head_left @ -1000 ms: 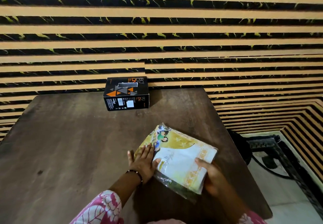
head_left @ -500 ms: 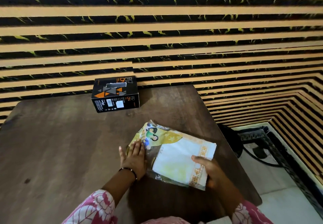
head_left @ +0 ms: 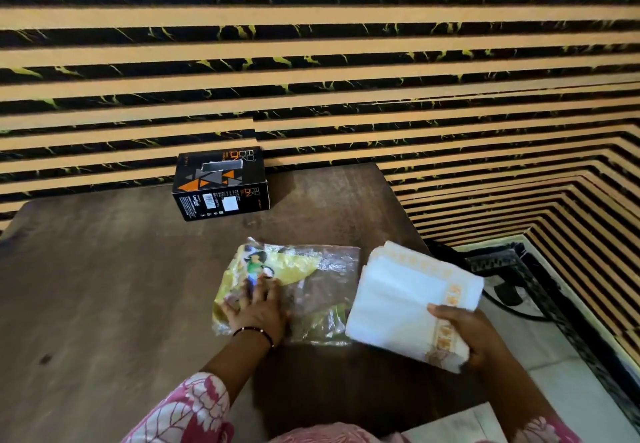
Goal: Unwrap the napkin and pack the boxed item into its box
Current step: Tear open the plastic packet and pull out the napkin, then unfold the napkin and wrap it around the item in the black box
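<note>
A folded stack of white napkins (head_left: 405, 300) with an orange patterned border is out of its wrapper, gripped at its near edge by my right hand (head_left: 464, 333) over the table's right edge. The empty clear plastic wrapper (head_left: 311, 290), printed yellow with a cartoon figure, lies flat on the brown table (head_left: 104, 287). My left hand (head_left: 258, 311) presses down on the wrapper's left part with fingers spread. A black box (head_left: 221, 183) with orange and grey triangles stands closed at the table's far edge by the wall.
The striped tan and black wall runs right behind the table. To the right, below the table edge, a dark metal stand (head_left: 512, 269) and a cable lie on the pale tiled floor (head_left: 561, 383).
My right hand has drawn the napkin stack rightward fully out of the wrapper. My left hand stays pressed on the wrapper, which now lies flat and empty.
</note>
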`<act>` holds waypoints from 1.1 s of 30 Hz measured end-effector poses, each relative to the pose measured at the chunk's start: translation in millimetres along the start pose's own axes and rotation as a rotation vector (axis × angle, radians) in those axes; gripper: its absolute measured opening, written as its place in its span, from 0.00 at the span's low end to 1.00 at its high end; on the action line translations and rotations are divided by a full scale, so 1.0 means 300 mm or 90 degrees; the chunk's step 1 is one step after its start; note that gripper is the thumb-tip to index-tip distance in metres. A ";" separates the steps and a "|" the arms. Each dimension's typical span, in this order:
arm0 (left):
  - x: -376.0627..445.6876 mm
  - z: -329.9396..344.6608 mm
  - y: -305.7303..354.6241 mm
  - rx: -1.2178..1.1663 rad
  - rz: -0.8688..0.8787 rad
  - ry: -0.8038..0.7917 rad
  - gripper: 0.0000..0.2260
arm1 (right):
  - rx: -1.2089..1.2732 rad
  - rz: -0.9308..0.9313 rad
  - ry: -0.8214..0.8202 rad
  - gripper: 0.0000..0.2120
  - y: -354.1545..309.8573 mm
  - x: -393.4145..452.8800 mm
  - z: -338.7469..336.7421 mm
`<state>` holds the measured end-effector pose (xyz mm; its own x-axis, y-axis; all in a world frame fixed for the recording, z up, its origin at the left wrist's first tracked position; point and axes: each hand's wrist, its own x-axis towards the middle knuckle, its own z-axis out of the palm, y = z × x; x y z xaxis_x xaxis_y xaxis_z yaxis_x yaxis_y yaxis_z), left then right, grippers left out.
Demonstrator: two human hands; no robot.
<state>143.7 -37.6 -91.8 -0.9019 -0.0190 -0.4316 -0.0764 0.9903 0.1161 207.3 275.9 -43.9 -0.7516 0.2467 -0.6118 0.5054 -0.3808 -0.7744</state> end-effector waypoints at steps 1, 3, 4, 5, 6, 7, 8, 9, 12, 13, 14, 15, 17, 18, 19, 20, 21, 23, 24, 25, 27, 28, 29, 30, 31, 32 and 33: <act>0.005 -0.014 0.005 0.009 -0.025 0.025 0.29 | 0.023 0.003 0.004 0.12 -0.018 0.004 -0.010; 0.003 -0.044 0.029 -0.003 0.033 0.073 0.30 | 0.079 0.003 0.003 0.16 -0.038 0.016 0.004; -0.004 -0.051 0.043 -0.016 0.095 0.079 0.31 | 0.105 0.001 0.000 0.17 -0.041 0.019 0.027; -0.009 -0.051 0.055 -0.020 0.142 0.069 0.31 | 0.127 -0.002 0.003 0.16 -0.038 0.023 0.055; -0.007 -0.036 0.057 -0.013 0.161 0.040 0.32 | 0.148 0.001 0.001 0.15 -0.032 0.026 0.085; 0.000 -0.014 0.053 -0.005 0.156 0.002 0.33 | 0.176 0.013 -0.002 0.14 -0.019 0.034 0.114; 0.011 0.015 0.039 0.007 0.128 -0.033 0.35 | 0.211 0.026 -0.007 0.15 -0.005 0.045 0.140; 0.019 0.045 0.020 0.013 0.100 -0.044 0.40 | 0.252 0.034 -0.008 0.17 0.011 0.052 0.164; 0.019 0.075 -0.039 -0.024 -0.013 -0.024 0.43 | 0.368 0.037 0.049 0.19 0.058 0.082 0.211; 0.007 0.065 -0.049 -0.053 -0.041 -0.025 0.39 | 0.397 0.030 0.067 0.20 0.072 0.084 0.220; -0.006 0.050 -0.058 -0.076 -0.070 -0.026 0.35 | 0.403 0.021 0.087 0.21 0.086 0.088 0.230; -0.017 0.039 -0.065 -0.091 -0.091 -0.024 0.34 | 0.400 0.013 0.106 0.21 0.099 0.092 0.237; -0.026 0.032 -0.075 -0.105 -0.108 -0.030 0.34 | 0.370 -0.001 0.113 0.20 0.106 0.086 0.248; -0.025 0.033 -0.078 -0.113 -0.112 -0.033 0.35 | 0.348 0.006 0.110 0.21 0.102 0.086 0.250; -0.024 0.035 -0.077 -0.122 -0.116 -0.036 0.35 | 0.320 0.026 0.103 0.21 0.094 0.084 0.252; -0.022 0.039 -0.074 -0.128 -0.122 -0.042 0.35 | 0.281 0.053 0.097 0.21 0.088 0.083 0.249; -0.020 0.042 -0.071 -0.133 -0.127 -0.042 0.35 | 0.238 0.084 0.079 0.20 0.076 0.073 0.246; -0.024 0.042 -0.061 -0.131 -0.137 -0.030 0.34 | 0.122 0.161 0.044 0.17 0.060 0.049 0.233; -0.024 0.041 -0.060 -0.123 -0.140 -0.024 0.34 | 0.045 0.202 0.013 0.18 0.057 0.035 0.227; -0.029 0.035 -0.058 -0.116 -0.137 -0.018 0.34 | -0.033 0.243 -0.034 0.21 0.060 0.022 0.220; -0.032 0.025 -0.059 -0.124 -0.123 -0.006 0.34 | -0.191 0.310 -0.157 0.25 0.078 -0.011 0.209; -0.038 0.020 -0.060 -0.148 -0.123 0.021 0.34 | -0.270 0.320 -0.216 0.24 0.087 -0.026 0.210; -0.045 0.014 -0.065 -0.180 -0.135 0.067 0.36 | -0.333 0.311 -0.261 0.21 0.091 -0.043 0.217; -0.054 0.009 -0.077 -0.212 -0.158 0.133 0.37 | -0.374 0.279 -0.294 0.17 0.089 -0.056 0.238; -0.065 0.002 -0.092 -0.239 -0.184 0.199 0.39 | -0.396 0.233 -0.313 0.14 0.081 -0.069 0.267; -0.074 -0.003 -0.111 -0.254 -0.213 0.245 0.40 | -0.410 0.170 -0.320 0.11 0.074 -0.071 0.303; -0.091 -0.007 -0.135 -0.258 -0.250 0.260 0.42 | -0.423 0.103 -0.325 0.09 0.070 -0.074 0.349</act>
<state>170.4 -77.6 -82.9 -0.8565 -0.4946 -0.1474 -0.5108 0.7718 0.3787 190.1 169.0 -29.7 -0.6674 -0.2578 -0.6987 0.6469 0.2641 -0.7154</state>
